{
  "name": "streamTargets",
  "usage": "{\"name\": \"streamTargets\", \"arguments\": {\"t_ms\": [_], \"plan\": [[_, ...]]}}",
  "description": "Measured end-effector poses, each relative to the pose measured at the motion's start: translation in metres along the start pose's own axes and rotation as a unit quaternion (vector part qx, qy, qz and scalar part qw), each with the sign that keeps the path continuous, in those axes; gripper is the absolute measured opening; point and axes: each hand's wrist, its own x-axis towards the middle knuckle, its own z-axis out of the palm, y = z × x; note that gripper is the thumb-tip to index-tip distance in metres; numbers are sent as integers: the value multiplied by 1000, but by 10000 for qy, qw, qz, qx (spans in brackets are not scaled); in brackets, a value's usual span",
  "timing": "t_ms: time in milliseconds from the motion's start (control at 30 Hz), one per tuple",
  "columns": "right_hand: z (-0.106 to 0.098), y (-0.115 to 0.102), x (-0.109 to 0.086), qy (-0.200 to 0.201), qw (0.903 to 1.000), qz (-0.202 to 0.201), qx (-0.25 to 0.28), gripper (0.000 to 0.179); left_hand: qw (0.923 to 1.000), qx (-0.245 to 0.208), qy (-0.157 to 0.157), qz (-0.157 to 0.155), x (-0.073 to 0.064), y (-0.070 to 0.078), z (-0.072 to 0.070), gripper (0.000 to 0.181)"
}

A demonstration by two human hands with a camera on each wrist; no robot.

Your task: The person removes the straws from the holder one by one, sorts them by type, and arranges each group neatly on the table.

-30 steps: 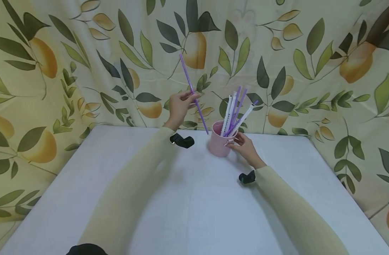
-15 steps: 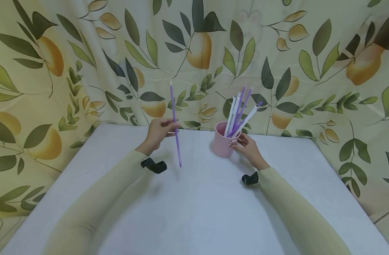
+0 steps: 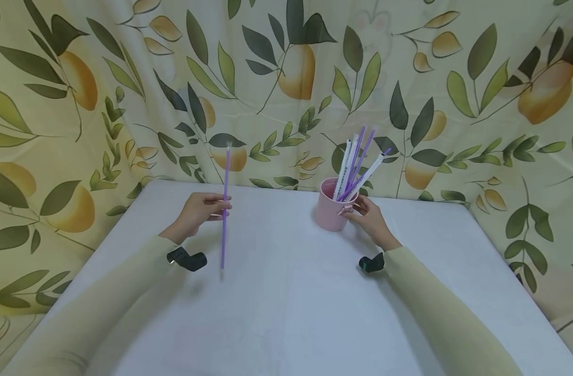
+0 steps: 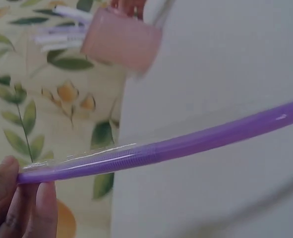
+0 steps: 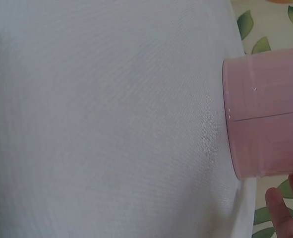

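Observation:
My left hand (image 3: 197, 214) pinches a purple bendy straw (image 3: 224, 237) between thumb and fingertips, upright above the left part of the table. Up close in the left wrist view, clear plastic film wraps the straw (image 4: 196, 143) and its ribbed bend shows. A pink cup (image 3: 329, 214) stands toward the table's back, right of centre. Several straws (image 3: 354, 169), some purple and some in white printed wrappers, lean out of it. With fingers at its right side, my right hand (image 3: 371, 222) grips the cup; the right wrist view shows the cup's wall (image 5: 270, 114) beside the fingertips.
A white cloth (image 3: 277, 292) covers the table. Behind its back edge hangs a curtain (image 3: 267, 115) printed with leaves and orange fruit. Dark wrist cameras (image 3: 187, 259) are strapped near both sleeve cuffs.
My left hand has carried the straw left and down, away from beside the cup, and the straw has turned from slanted to nearly upright. The right hand keeps its hold on the cup.

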Motion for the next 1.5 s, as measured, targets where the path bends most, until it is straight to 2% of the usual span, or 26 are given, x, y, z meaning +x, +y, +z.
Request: {"name": "streamTargets", "arguments": {"t_ms": [300, 433, 567, 800, 1067, 1500], "plan": [[-2, -2, -1, -67, 10000, -12, 19, 72, 9969, 638, 62, -466, 0, -38, -46, 43], [-1, -3, -1, -71, 10000, -15, 11, 72, 9953, 779, 40, -569, 1, -50, -59, 43], [-1, -2, -1, -60, 10000, -5, 33, 71, 9952, 769, 94, -605, 1, -58, -67, 45], [-1, -1, 0, -50, 10000, -39, 33, 71, 9939, 793, 270, -716, 4, -72, -70, 44], [0, -3, -1, -81, 10000, 8, -4, 73, 9934, 710, 409, -798, 10, -89, -63, 40], [0, -4, -1, -50, 10000, -17, -35, 75, 9880, 1246, 547, -737, 13, -97, -51, 36]]}}
